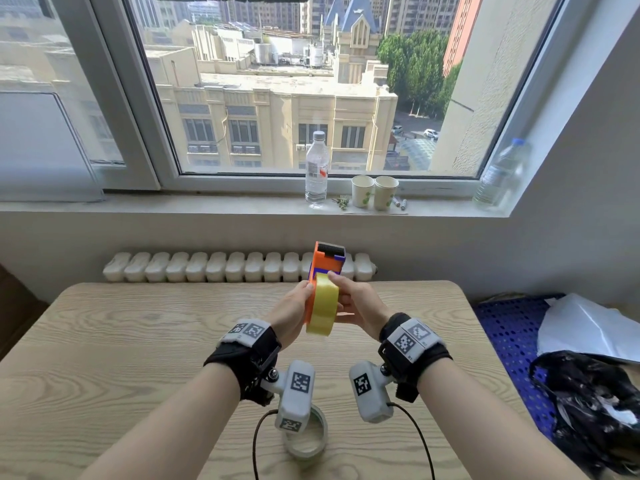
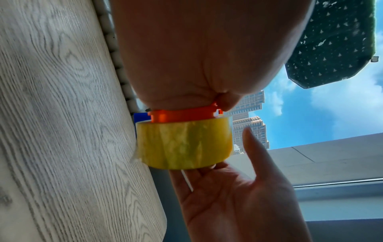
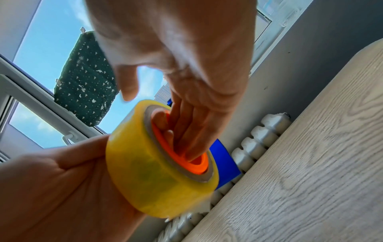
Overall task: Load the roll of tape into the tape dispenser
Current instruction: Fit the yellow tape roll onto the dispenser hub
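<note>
Above the wooden table [image 1: 138, 341] both hands hold the orange and purple tape dispenser [image 1: 323, 263] upright, its cutter at the top. A yellow roll of tape [image 1: 322, 308] sits over the dispenser's orange hub [image 3: 199, 162]. My left hand [image 1: 298, 303] grips the dispenser's orange side plate [image 2: 182, 115] from the left, palm against it. My right hand [image 3: 186, 131] lies on the roll's [image 3: 145, 172] open side, with straight fingers pressed into the hub and the thumb lifted off. From the left wrist, the right hand's [image 2: 238, 188] palm shows under the roll [image 2: 184, 144].
A second, pale roll of tape [image 1: 306, 439] lies on the table near me, under the wrist cameras. A radiator [image 1: 207, 266] runs behind the table. Bottles [image 1: 316, 168] and paper cups [image 1: 374, 192] stand on the windowsill. A blue crate [image 1: 509, 327] with a black bag is at the right.
</note>
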Demonstrator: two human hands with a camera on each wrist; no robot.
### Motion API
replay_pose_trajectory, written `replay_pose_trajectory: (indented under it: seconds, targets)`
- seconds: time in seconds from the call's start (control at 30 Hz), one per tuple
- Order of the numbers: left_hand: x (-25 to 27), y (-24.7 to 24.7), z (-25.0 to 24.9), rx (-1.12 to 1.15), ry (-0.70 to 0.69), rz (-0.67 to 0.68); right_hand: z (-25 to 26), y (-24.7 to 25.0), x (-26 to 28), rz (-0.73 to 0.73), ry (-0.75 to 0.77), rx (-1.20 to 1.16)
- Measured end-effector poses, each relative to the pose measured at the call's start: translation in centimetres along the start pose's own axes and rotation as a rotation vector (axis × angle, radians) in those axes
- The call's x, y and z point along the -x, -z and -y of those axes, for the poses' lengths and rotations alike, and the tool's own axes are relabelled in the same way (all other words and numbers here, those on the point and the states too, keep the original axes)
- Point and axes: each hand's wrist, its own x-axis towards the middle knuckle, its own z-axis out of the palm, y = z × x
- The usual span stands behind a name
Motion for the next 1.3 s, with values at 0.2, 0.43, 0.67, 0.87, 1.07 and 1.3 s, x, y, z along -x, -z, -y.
replay_pose_trajectory:
  seconds: [0.2,0.43,0.67,0.87,1.07,1.3]
  targets:
    - [0.1,0.1,-0.2,0.011,-0.025,0.015,-0.2,-0.1,-0.3,-0.010,0.069,0.049]
    - [0.2,-0.1,0.0,0.019,-0.026,0.054,0.5,-0.5,-0.5,-0.074,-0.001,0.041]
    - [0.2,0.6,0.0,0.012,-0.013,0.058,0.0,-0.2,0.0,0.072,0.070,0.078]
    - [0.0,0.3,0.6,0.043,0.009,0.069,0.4,-0.7,-0.5,-0.155,0.012,0.071]
    - [-0.1,0.2,0.5,0.054,-0.011,0.048,0.5,-0.4,0.1,-0.022,-0.001,0.047]
    - [0.1,0.1,0.5,0.037,-0.004,0.125,0.3,-0.5,-0.2,-0.156,0.014,0.132]
